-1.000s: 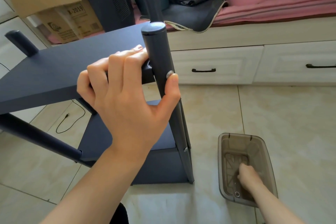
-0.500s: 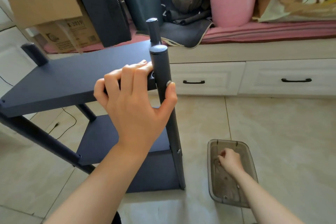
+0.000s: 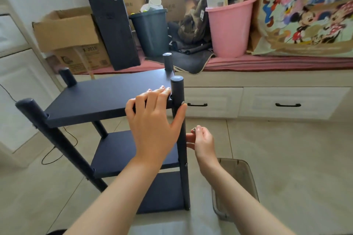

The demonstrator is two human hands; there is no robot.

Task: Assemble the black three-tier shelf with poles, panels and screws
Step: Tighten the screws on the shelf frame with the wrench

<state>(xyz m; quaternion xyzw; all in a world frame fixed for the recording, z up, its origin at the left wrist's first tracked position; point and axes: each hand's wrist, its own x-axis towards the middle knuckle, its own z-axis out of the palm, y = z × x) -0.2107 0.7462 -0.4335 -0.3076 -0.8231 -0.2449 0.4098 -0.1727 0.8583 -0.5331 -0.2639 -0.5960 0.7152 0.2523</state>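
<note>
**Screw in hand, top corner waiting**

The shelf (image 3: 107, 99) stood upright on the floor, all three panels already seated between the poles. The left hand (image 3: 152, 120) gripped its near right corner: fingers (image 3: 152, 94) curled over the top panel's edge, thumb pressed against the front right pole (image 3: 180, 129), just beside a screw head (image 3: 182, 103) at that joint. The right hand (image 3: 202, 139) hovered just right of the pole and below the thumb, pinching a small metal part, most likely a screw (image 3: 194, 129), at its fingertips. The brown plastic bin (image 3: 246, 175) sat on the floor below that hand.

The step probably called for feeding the screw into a hole in this pole. Doing it well would have meant keeping the left grip firm so panel and pole stayed aligned, presenting the screw square to the hole, and starting the thread by finger before any tightening. Which hole was meant could not be told.
</note>
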